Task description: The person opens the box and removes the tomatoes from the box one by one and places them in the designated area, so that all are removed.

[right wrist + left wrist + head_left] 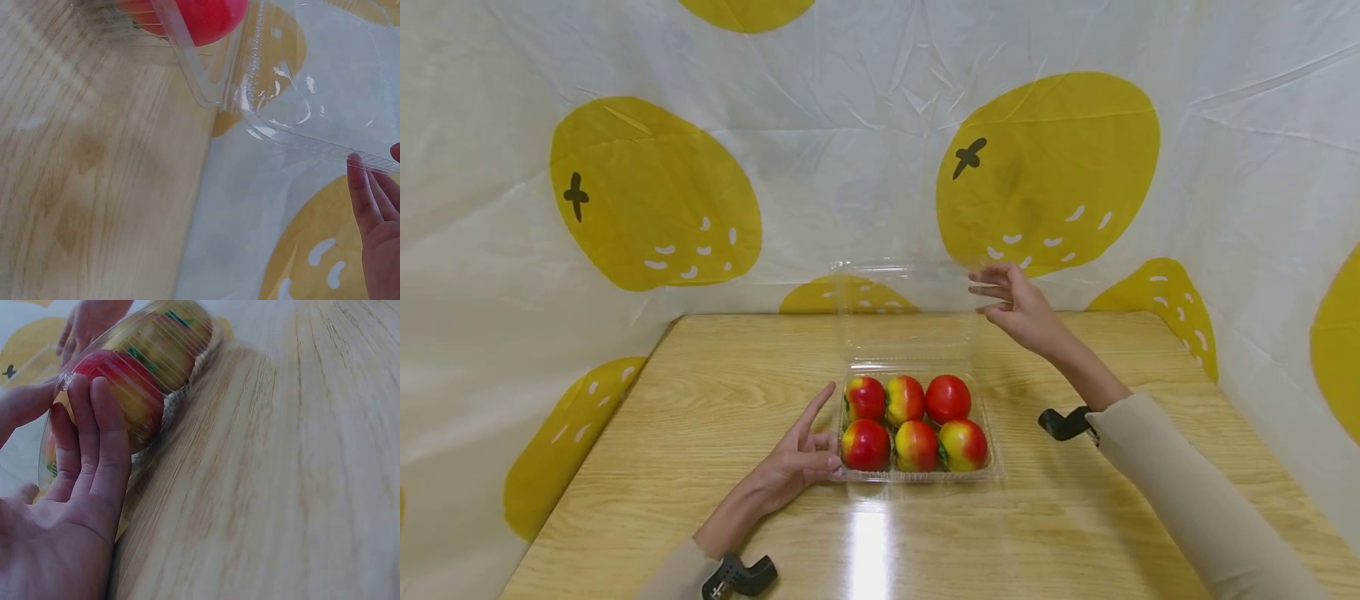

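Note:
A clear plastic clamshell tray point(917, 477) sits in the middle of the wooden table, holding several red-and-yellow fruits point(916, 422) in two rows. Its clear lid point(910, 321) stands open and upright behind it. My left hand point(801, 458) lies on the table with straight fingers point(94, 437) pressed flat against the tray's left wall point(181, 375). My right hand point(1011, 304) is raised at the lid's top right corner. Its straight fingertips point(369, 194) touch the lid's rim point(312, 147). In the right wrist view a red fruit point(206, 15) shows through the tray wall.
The wooden table point(700, 400) stretches bare to the left, right and front of the tray. A white sheet printed with yellow lemons point(655, 192) hangs close behind and along both sides. Black camera mounts sit on both wrists point(1063, 423).

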Demonstrator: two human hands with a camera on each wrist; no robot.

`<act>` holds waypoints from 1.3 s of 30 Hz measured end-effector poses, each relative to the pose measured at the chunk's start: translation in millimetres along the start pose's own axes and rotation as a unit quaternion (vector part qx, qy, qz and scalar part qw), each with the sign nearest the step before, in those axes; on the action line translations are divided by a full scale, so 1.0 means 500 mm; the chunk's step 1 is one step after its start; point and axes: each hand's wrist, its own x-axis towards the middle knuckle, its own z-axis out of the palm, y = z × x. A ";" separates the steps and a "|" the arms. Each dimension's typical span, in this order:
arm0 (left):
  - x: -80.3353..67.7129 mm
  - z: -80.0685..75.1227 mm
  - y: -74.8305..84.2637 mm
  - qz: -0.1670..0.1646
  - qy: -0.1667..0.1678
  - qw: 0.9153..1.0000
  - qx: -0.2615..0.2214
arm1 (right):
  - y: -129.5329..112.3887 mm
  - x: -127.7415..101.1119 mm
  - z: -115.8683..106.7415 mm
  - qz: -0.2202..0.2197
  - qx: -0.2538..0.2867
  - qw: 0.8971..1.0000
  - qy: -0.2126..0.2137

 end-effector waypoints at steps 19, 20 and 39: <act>-0.001 0.000 0.003 0.005 0.003 1.000 0.000 | 0.070 0.005 0.039 0.049 -0.030 0.998 0.008; -0.001 0.000 0.003 0.005 0.005 1.000 -0.001 | 0.072 0.005 0.042 0.052 -0.032 0.998 0.008; 0.000 -0.001 0.000 0.017 0.012 1.000 0.013 | 0.113 -0.005 0.067 0.070 -0.005 0.997 0.015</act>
